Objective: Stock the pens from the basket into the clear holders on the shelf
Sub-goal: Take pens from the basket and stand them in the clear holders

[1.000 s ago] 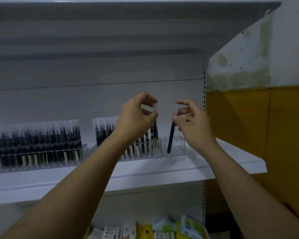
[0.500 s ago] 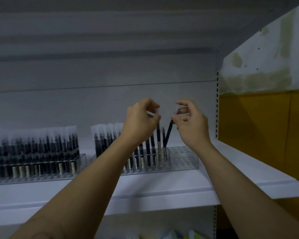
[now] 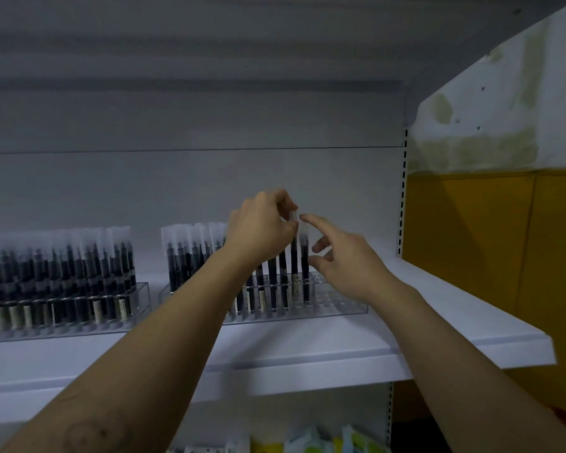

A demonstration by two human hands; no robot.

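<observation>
1. Right hand (image 3: 347,259) has let go. Half a second ago it pinched a tilted dark pen; now its fingers are spread and hold nothing, with the forefinger (image 3: 312,221) stretched toward the cap tops.
2. That pen, the end pen (image 3: 305,273), now stands upright in the right holder (image 3: 343,307). It is last in the row, just beside the right hand's thumb.
3. Across from it, the left hand (image 3: 262,225) keeps its pinch, fingers curled round the clear cap of the held pen (image 3: 294,259). This pen stands upright in the same holder, just left of the end pen.
4. Dark pens fill the right holder from its left end up to the end pen; bare slots lie to the right of it.
5. Further left on the shelf (image 3: 438,325), apart from the first, the left holder (image 3: 138,299) is packed with pens, as before.
6. Below the shelf, coloured packets (image 3: 307,441) show at the bottom edge, more of them than half a second ago.
</observation>
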